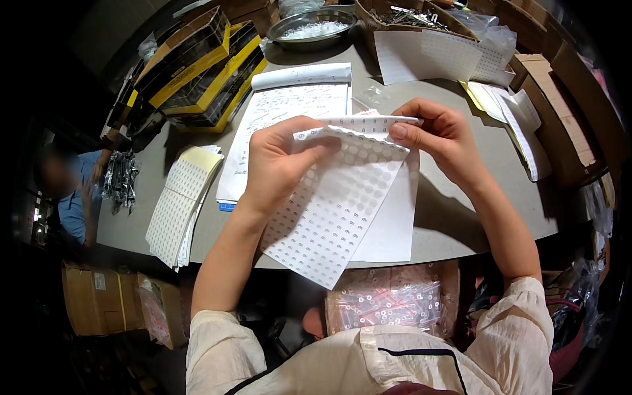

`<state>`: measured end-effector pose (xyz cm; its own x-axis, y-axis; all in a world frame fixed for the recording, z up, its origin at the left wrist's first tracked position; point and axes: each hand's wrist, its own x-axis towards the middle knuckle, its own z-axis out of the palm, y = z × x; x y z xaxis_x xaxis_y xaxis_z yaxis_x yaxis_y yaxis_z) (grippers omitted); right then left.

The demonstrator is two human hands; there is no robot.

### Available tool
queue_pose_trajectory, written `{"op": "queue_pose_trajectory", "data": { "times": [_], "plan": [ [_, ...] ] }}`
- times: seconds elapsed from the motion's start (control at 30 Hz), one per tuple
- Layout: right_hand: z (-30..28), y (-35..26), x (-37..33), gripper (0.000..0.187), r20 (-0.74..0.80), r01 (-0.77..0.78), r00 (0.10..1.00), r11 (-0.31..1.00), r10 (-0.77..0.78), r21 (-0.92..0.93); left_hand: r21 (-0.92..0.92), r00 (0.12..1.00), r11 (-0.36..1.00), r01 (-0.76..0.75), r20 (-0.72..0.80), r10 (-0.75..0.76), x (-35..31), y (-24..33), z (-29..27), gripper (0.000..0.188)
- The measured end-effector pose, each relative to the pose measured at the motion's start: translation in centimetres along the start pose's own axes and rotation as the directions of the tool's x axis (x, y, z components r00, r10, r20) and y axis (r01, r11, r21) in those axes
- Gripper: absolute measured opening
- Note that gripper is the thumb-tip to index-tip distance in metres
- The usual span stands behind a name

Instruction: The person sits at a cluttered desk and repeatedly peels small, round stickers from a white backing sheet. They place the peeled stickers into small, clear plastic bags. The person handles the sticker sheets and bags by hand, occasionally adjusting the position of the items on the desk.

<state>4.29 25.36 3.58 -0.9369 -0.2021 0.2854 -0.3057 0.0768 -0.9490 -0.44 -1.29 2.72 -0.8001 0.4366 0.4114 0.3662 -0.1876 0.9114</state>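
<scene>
My left hand [276, 158] is closed on the upper left corner of a sheet of small round printed stickers [316, 224]. The sheet slants down past the table's front edge, and pale blank circles show on its upper right part. My right hand [447, 138] pinches the upper right end of a second sticker sheet [359, 122], bent over along the top, between thumb and fingers. A plain white sheet [392, 230] hangs behind them, its lower end over the table. How the sheets overlap between my hands is partly hidden.
A written notepad [289, 99] lies behind my left hand, with a stack of sticker sheets [181, 197] to its left. Black-and-yellow boxes [210, 79], a metal bowl [313, 29] and a carton of metal parts [415, 20] stand behind. A box of bagged white rings [388, 299] sits below. Another person [79, 191] is at left.
</scene>
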Motion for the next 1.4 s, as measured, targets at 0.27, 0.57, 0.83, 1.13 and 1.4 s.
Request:
{"op": "queue_pose_trajectory", "data": {
  "times": [0.27,0.57,0.83,1.13,1.4],
  "plan": [
    [0.4,0.2,0.2,0.023,0.046,-0.079,0.996,0.997,0.080,-0.012,0.106,0.996,0.994,0.021,0.084,-0.030,-0.3,-0.4,0.0,0.026],
    [0.8,0.1,-0.1,0.021,0.020,-0.091,0.996,0.995,0.091,0.037,0.047,0.992,0.993,0.111,0.049,-0.114,-0.3,-0.2,0.5,0.020],
    [0.1,1.2,0.4,0.022,0.087,-0.150,0.986,0.984,0.142,0.095,0.096,0.992,0.989,0.111,0.050,-0.117,0.0,-0.7,-0.2,0.019],
    [-0.4,0.8,0.4,0.017,0.086,-0.181,0.981,0.982,0.176,0.050,0.051,0.993,0.993,0.105,0.045,-0.107,0.0,-0.8,-0.1,0.017],
    [-0.6,2.3,0.5,0.028,0.163,0.354,0.922,0.596,-0.351,-0.721,0.332,0.985,0.932,0.149,0.035,-0.170,-0.1,-1.3,0.3,0.014]
  ]
}}
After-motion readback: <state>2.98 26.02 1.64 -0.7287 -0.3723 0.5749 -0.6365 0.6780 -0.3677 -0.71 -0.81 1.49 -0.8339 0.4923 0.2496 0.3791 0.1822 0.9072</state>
